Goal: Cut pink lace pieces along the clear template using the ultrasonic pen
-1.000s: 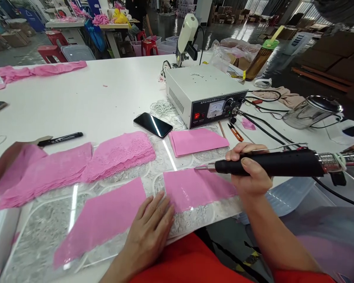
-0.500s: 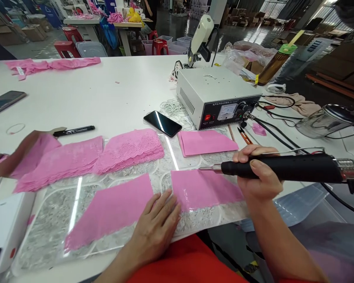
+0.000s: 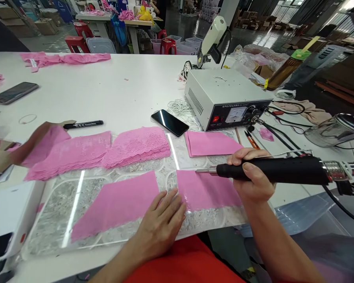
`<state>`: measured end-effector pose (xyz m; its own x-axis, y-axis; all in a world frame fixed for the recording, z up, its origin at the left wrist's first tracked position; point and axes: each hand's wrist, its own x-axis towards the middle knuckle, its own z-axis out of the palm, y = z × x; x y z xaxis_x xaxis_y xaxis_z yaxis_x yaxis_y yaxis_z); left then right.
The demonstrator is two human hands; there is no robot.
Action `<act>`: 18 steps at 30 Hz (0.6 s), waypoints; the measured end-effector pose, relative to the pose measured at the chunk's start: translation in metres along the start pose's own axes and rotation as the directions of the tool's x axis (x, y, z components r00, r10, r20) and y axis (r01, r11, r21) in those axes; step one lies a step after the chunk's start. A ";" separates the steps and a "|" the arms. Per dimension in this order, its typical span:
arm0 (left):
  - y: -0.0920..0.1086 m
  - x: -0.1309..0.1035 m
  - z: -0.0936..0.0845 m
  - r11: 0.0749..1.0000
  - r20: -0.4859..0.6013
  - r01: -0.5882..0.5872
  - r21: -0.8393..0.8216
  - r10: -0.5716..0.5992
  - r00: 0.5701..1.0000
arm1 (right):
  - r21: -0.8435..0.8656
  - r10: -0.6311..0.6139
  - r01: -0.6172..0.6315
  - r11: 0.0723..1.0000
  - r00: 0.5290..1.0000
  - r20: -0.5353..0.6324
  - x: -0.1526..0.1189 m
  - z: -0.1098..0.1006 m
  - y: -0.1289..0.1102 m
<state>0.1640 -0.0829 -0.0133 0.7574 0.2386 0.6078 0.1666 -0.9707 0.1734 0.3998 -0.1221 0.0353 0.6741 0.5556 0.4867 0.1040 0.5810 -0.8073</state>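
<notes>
Right of centre, the right hand has its grip round a black handheld tool, apparently to guide its tip over the pink panel; lower centre, the flat, open left hand probably steadies the panel's left edge.

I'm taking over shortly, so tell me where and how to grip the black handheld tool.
Likely best: grip the tool by its thick black barrel, from the near side, as the right hand does; the barrel is long, rounded and roughly level, its thin metal tip pointing left.

L fingers flat, R fingers curled
</notes>
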 end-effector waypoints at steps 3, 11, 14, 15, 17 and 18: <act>0.001 -0.001 0.000 1.000 -0.012 -0.006 0.000 0.006 1.000 | 0.003 -0.002 0.002 1.000 1.000 -0.016 0.000 0.004 -0.004; 0.002 -0.004 -0.001 0.999 -0.061 -0.044 0.016 0.045 0.997 | 0.100 0.097 -0.106 0.989 0.992 0.087 -0.014 0.025 -0.007; 0.003 -0.004 -0.002 0.998 -0.047 -0.062 0.005 0.062 0.997 | 0.109 0.106 -0.119 0.987 0.987 0.120 -0.019 0.028 -0.003; 0.003 -0.004 -0.002 0.998 -0.050 -0.066 0.000 0.066 0.997 | 0.109 0.108 -0.122 0.987 0.987 0.121 -0.020 0.029 -0.002; 0.004 -0.003 -0.002 0.998 -0.059 -0.068 -0.004 0.068 0.996 | 0.106 0.115 -0.128 0.986 0.986 0.119 -0.021 0.029 0.000; 0.003 -0.004 -0.002 0.998 -0.061 -0.067 -0.003 0.067 0.996 | 0.105 0.116 -0.129 0.986 0.986 0.120 -0.021 0.030 0.001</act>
<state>0.1606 -0.0871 -0.0133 0.7271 0.1748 0.6639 0.1137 -0.9844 0.1346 0.3642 -0.1151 0.0344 0.5887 0.6869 0.4262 -0.0610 0.5635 -0.8238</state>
